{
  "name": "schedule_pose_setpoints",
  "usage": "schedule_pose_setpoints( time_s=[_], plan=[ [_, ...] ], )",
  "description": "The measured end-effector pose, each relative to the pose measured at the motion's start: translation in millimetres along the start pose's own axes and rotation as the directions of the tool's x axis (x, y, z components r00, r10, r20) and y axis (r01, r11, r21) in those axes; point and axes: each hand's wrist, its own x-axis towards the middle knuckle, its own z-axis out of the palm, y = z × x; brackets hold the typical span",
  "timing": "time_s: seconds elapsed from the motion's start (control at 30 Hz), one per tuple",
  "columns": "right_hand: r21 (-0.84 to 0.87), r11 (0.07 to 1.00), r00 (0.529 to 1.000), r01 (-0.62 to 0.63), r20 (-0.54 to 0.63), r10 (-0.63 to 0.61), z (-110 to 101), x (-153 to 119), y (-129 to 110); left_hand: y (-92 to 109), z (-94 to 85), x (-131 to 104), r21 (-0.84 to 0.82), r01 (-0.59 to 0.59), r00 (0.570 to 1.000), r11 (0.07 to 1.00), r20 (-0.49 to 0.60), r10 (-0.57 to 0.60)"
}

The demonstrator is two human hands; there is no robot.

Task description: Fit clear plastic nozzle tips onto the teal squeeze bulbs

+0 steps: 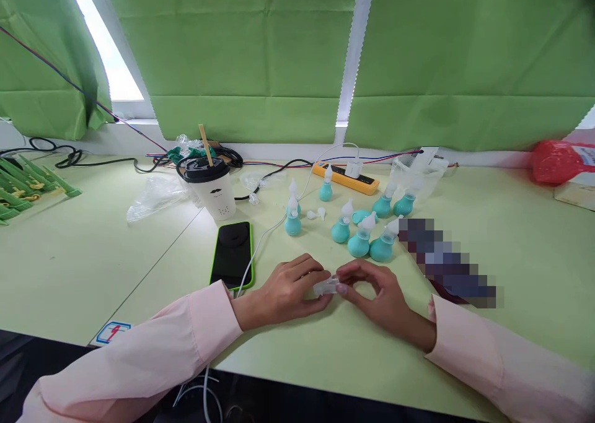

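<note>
Between my two hands, low over the table's near part, is a small clear plastic piece (326, 286), partly covered by fingers. My left hand (292, 290) grips its left end between thumb and fingers. The thumb and forefinger of my right hand (379, 293) pinch its right end. Just beyond my hands stand several teal bulb aspirators with clear, pointed tips, among them one bulb aspirator (359, 243) closest to my right hand and another bulb aspirator (293, 223) farther left. Two small white tips (317, 214) lie loose between them, and a teal bulb (363, 217) rests on its side.
A black phone with a green edge (232, 252) lies left of my hands, its white cable running past. Behind it stands a lidded cup with a straw (214, 191). An orange power strip (346, 178) and a clear plastic bag (418, 172) are at the back. A pixelated object (446, 262) lies right.
</note>
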Motion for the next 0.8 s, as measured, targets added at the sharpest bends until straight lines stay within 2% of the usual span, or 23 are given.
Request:
schedule_pose_setpoints(
  time_s=[0.07, 0.13, 0.2, 0.23, 0.3, 0.37, 0.43, 0.47, 0.53, 0.6, 0.7, 0.8],
  plan=[
    [-0.096, 0.987, 0.986, 0.126, -0.094, -0.135, -11, 3, -9, 0, -0.7, 0, -0.011, 0.018, 1.000, 1.000, -0.004, -0.018],
    [-0.140, 0.960, 0.940, 0.243, -0.212, -0.269, -30, 9, -20, 0, -0.8, 1, -0.022, 0.037, 0.999, 0.999, 0.003, -0.037],
    [-0.196, 0.942, 0.873, 0.271, -0.362, -0.327, -53, 22, -31, 0, -0.3, 1, -0.027, 0.055, 0.998, 0.998, 0.028, -0.054],
    [-0.244, 0.931, 0.823, 0.270, -0.443, -0.355, -66, 30, -34, 0, 0.0, 1, -0.026, 0.069, 0.997, 0.997, 0.046, -0.068],
    [-0.318, 0.914, 0.797, 0.251, -0.468, -0.381, -91, 48, -35, 0, 0.5, 0, -0.021, 0.124, 0.989, 0.992, 0.089, -0.121],
    [-0.372, 0.913, 0.905, 0.166, -0.310, -0.291, -112, 68, -27, 0, 0.1, 0, -0.019, 0.195, 0.973, 0.981, 0.131, -0.191],
    [-0.469, 0.883, 0.975, 0.001, -0.196, -0.105, -126, 84, -11, 1, -1.2, 0, -0.025, 0.255, 0.956, 0.967, 0.155, -0.248],
    [-0.508, 0.860, 0.989, -0.058, -0.144, -0.018, -130, 91, -1, 2, -2.1, 0, -0.031, 0.279, 0.949, 0.960, 0.159, -0.270],
    [-0.594, 0.802, 0.997, -0.056, 0.009, 0.076, -133, 100, 20, 4, -3.7, 1, -0.042, 0.319, 0.938, 0.947, 0.157, -0.309],
    [-0.614, 0.789, 0.990, -0.019, 0.098, 0.099, -131, 105, 38, 5, -4.2, 2, -0.059, 0.344, 0.931, 0.937, 0.152, -0.332],
    [-0.637, 0.767, 0.967, 0.078, 0.235, 0.097, -124, 107, 56, 3, -2.0, 2, -0.108, 0.350, 0.932, 0.930, 0.142, -0.334],
    [-0.641, 0.745, 0.939, 0.184, 0.340, 0.060, -116, 108, 63, -1, 1.3, 1, -0.155, 0.343, 0.937, 0.927, 0.125, -0.326]
  ],
)
